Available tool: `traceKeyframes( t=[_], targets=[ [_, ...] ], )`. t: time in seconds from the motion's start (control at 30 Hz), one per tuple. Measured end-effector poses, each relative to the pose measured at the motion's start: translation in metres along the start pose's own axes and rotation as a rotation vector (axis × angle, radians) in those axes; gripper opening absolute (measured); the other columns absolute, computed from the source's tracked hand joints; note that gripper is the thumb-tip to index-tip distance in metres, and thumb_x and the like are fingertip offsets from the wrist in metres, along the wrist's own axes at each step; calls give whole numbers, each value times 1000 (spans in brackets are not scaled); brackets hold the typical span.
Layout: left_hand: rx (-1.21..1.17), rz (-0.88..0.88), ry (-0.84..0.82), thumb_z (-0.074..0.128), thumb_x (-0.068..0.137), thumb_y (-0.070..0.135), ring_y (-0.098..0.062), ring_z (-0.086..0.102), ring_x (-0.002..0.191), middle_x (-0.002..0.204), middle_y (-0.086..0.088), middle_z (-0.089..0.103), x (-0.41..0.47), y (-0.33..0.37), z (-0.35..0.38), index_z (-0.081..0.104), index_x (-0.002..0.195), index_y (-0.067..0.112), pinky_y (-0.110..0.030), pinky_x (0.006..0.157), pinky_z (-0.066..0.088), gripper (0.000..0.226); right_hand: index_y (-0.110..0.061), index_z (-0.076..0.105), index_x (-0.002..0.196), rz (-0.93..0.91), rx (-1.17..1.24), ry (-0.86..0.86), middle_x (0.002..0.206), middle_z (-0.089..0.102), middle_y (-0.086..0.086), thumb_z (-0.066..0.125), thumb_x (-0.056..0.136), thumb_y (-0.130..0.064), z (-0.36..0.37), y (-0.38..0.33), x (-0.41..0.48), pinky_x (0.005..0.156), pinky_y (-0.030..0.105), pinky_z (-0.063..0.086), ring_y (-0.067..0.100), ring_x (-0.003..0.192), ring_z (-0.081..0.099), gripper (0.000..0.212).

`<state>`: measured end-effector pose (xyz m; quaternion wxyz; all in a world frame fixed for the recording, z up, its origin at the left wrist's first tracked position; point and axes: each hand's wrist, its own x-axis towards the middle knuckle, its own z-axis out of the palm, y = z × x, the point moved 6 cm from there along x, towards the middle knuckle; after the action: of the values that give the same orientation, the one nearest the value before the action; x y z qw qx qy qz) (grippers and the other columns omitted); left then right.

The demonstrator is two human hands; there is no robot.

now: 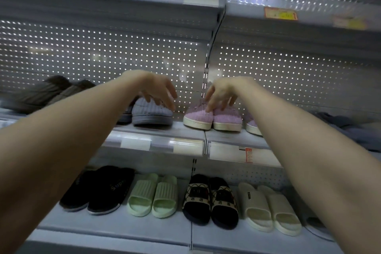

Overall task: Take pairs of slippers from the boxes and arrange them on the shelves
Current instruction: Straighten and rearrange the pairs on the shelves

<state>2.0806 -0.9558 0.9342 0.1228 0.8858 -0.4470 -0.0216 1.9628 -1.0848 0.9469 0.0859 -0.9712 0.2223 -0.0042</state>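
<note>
Your fingers (223, 102) on the right hand (221, 92) curl down onto the tops of the pink slippers (212, 117), fingertips touching the fuzzy uppers where the two shoes meet; whether you are pinching them or only resting there cannot be told. Your left hand (156, 89) hangs spread and loose over the grey ribbed slippers (151, 112), fingers open, close above the fabric or just brushing it.

Both pairs sit toes-out near the front edge of the middle shelf (165, 129), grey to the left of the upright post, pink to the right. Another pink slipper (252, 125) shows partly behind your right forearm, and dark brown fuzzy slippers (51, 92) lie blurred at the far left of that shelf.

On the lower shelf (115, 231) you have, from left to right, black slippers (99, 189), pale green slides (153, 195), patterned black slides (210, 199) and cream slides (270, 207).

Behind everything runs a perforated metal back panel (82, 51) with light showing through its holes, and an upper shelf (144, 4) carries an orange price label (280, 13).
</note>
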Motion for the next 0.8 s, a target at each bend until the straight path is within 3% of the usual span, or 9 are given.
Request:
traceKeyframes(
  t=[0.13, 0.27, 0.4, 0.57, 0.63, 0.7, 0.8],
  targets=[
    [-9, -28, 46, 78, 72, 31, -21, 63, 93, 106, -1, 63, -18, -35, -19, 60, 119, 27, -32, 79, 51, 50, -18, 57, 128, -54, -14, 15, 125, 62, 7, 78, 77, -22, -4, -39, 8, 81, 33, 52, 28, 98, 67, 56],
    [38, -49, 44, 78, 72, 32, -19, 62, 91, 108, 0, 64, -27, -81, -27, 58, 122, 27, -31, 74, 53, 54, -18, 57, 128, -80, 13, 27, 110, 66, 5, 79, 75, -26, 7, -77, 22, 84, 37, 54, 26, 92, 69, 58],
    [126, -47, 43, 79, 68, 39, -22, 61, 101, 111, -1, 62, -28, -127, -26, 55, 127, 30, -39, 89, 53, 65, -22, 55, 130, -61, 61, 40, 107, 68, 3, 80, 73, -30, 26, -110, 36, 86, 38, 54, 23, 94, 68, 63],
    [142, 1, 39, 82, 62, 43, -25, 53, 118, 130, -4, 52, -20, -175, -21, 48, 134, 31, -41, 99, 47, 80, -27, 42, 142, -29, 29, 94, 115, 61, -4, 80, 72, -36, 42, -144, 51, 66, 26, 50, 21, 92, 60, 80],
    [144, 41, 25, 81, 64, 42, -25, 51, 120, 135, -4, 51, -19, -185, -18, 47, 134, 33, -40, 101, 45, 78, -30, 40, 143, 6, 36, 94, 112, 59, -3, 80, 72, -36, 48, -150, 55, 75, 30, 51, 20, 89, 57, 81],
    [137, 79, 13, 80, 66, 40, -25, 50, 121, 136, -5, 50, -19, -192, -15, 45, 135, 34, -40, 102, 44, 77, -31, 40, 143, 40, 50, 76, 126, 53, -1, 80, 73, -35, 57, -154, 59, 84, 35, 52, 21, 85, 57, 81],
    [52, 120, -13, 81, 69, 31, -27, 49, 123, 140, -9, 45, -19, -199, -11, 42, 138, 33, -40, 93, 51, 79, -34, 41, 141, 91, 21, 48, 141, 46, 3, 80, 73, -34, 68, -158, 62, 89, 38, 50, 27, 98, 59, 77]
  ],
)
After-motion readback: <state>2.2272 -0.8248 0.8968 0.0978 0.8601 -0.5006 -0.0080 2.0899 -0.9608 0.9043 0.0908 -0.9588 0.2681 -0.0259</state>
